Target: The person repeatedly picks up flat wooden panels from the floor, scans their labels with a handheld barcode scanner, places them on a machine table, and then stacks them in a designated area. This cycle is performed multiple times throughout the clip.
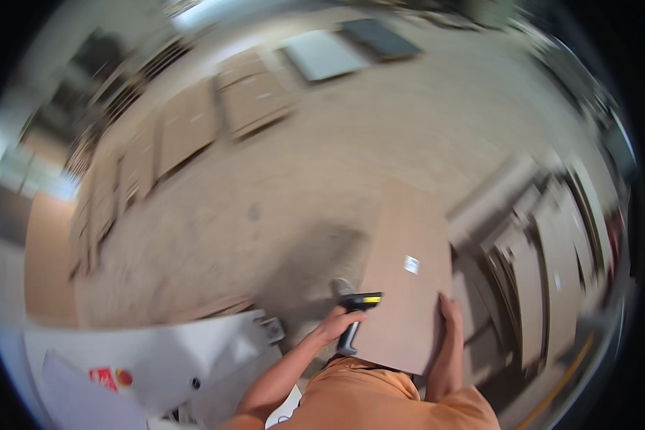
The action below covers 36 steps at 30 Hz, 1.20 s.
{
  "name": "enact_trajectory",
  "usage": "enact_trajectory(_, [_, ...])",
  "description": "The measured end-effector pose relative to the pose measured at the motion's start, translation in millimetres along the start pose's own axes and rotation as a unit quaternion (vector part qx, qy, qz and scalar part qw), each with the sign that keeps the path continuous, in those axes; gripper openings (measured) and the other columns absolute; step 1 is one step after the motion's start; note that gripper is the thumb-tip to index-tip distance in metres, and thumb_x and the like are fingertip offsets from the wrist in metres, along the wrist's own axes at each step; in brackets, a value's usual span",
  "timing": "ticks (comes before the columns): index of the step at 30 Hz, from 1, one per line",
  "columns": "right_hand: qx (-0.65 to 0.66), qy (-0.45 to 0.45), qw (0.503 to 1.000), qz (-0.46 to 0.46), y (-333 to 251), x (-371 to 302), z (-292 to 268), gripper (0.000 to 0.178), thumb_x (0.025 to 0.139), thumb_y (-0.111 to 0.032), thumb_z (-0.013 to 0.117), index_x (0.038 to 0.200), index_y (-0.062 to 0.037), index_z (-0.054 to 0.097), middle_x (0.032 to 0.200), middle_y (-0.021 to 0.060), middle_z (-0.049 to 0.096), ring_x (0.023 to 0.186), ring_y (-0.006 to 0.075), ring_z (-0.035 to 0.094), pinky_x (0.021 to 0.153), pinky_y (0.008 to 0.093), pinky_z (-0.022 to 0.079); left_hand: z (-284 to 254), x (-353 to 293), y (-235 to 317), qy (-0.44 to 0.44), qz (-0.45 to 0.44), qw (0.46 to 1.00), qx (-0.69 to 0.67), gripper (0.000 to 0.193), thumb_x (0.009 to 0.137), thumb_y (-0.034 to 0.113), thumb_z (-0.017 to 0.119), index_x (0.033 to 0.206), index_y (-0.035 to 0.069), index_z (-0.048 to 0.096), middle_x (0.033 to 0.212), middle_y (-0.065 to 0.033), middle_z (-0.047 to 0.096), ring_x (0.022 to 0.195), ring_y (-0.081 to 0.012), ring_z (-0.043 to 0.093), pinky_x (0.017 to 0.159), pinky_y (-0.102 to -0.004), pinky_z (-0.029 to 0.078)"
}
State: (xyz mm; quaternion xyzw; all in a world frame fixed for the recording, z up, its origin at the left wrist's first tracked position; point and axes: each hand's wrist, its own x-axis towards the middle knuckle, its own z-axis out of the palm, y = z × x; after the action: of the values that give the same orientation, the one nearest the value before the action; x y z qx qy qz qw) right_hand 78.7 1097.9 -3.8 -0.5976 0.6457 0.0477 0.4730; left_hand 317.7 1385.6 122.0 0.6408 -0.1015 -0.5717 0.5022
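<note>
A long brown wooden panel [406, 222] is held against my front, its far end pointing away from me. On its face sits a small white label [411, 264]. My left hand [335, 322] is closed around a black and yellow handheld barcode scanner [360, 302] at the panel's left edge; whether its fingers also touch the panel I cannot tell. Along the right edge, my right hand [449, 314] grips the panel, with part of the fingers hidden.
Several brown panels [541, 265] lean in stacks close on my right. A white machine surface [158, 358] with a red button [125, 377] is at lower left. Stacks of flat boards [254, 97] lie across the floor ahead, including a white one [322, 56] and a dark one [380, 38].
</note>
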Motion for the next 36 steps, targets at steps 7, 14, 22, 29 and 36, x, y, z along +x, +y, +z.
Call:
enact_trajectory(7, [-0.075, -0.129, 0.989, 0.007, -234.0, -71.5, 141.2, 0.065, 0.090, -0.053, 0.062, 0.114, 0.0069, 0.068, 0.098, 0.0181, 0.071, 0.086, 0.0247, 0.068, 0.075, 0.0436, 0.053, -169.0, -24.8, 88.3, 0.143, -0.067, 0.987, -0.011, 0.037, 0.078, 0.038, 0.073, 0.088, 0.002, 0.074, 0.081, -0.0071, 0.068, 0.079, -0.0156, 0.061, 0.073, -0.0298, 0.047])
enact_trajectory(14, [0.134, -0.344, 0.929, -0.007, -461.3, -292.9, 301.6, 0.053, 0.090, -0.050, 0.060, 0.125, -0.0099, 0.063, 0.117, 0.0049, 0.065, 0.106, 0.0192, 0.059, 0.092, 0.0323, 0.046, -400.2, -21.2, 127.5, 0.236, -0.013, 0.970, -0.056, 0.054, 0.073, 0.048, 0.072, 0.096, -0.001, 0.074, 0.092, -0.0161, 0.071, 0.087, -0.0261, 0.066, 0.079, -0.0354, 0.049])
enact_trajectory(22, [-0.132, -0.345, 0.928, -0.052, -588.8, -219.3, 557.5, 0.063, 0.094, -0.053, 0.056, 0.123, 0.0026, 0.065, 0.114, 0.0165, 0.069, 0.102, 0.0277, 0.065, 0.087, 0.0415, 0.051, -656.9, -80.7, 143.4, 0.259, -0.067, 0.942, -0.203, 0.052, 0.072, 0.046, 0.073, 0.096, 0.000, 0.074, 0.088, -0.0160, 0.069, 0.079, -0.0232, 0.065, 0.072, -0.0340, 0.048])
enact_trajectory(29, [-0.340, -0.282, 0.889, -0.121, -689.5, -166.1, 802.6, 0.064, 0.091, -0.047, 0.062, 0.123, 0.0092, 0.063, 0.115, 0.0193, 0.069, 0.103, 0.0290, 0.067, 0.091, 0.0405, 0.051, -857.1, -118.8, 86.1, 0.315, 0.030, 0.883, -0.348, 0.053, 0.078, 0.038, 0.075, 0.104, -0.008, 0.071, 0.100, -0.0153, 0.070, 0.092, -0.0195, 0.066, 0.079, -0.0302, 0.050])
enact_trajectory(36, [-0.461, -0.310, 0.807, -0.200, -766.5, -252.6, 1100.3, 0.058, 0.091, -0.047, 0.062, 0.113, 0.0062, 0.069, 0.104, 0.0173, 0.072, 0.089, 0.0276, 0.068, 0.081, 0.0410, 0.052, -1079.3, -217.9, 4.7, 0.400, 0.054, 0.778, -0.480, 0.044, 0.080, 0.033, 0.076, 0.104, -0.003, 0.070, 0.092, -0.0081, 0.070, 0.078, -0.0155, 0.066, 0.071, -0.0288, 0.053])
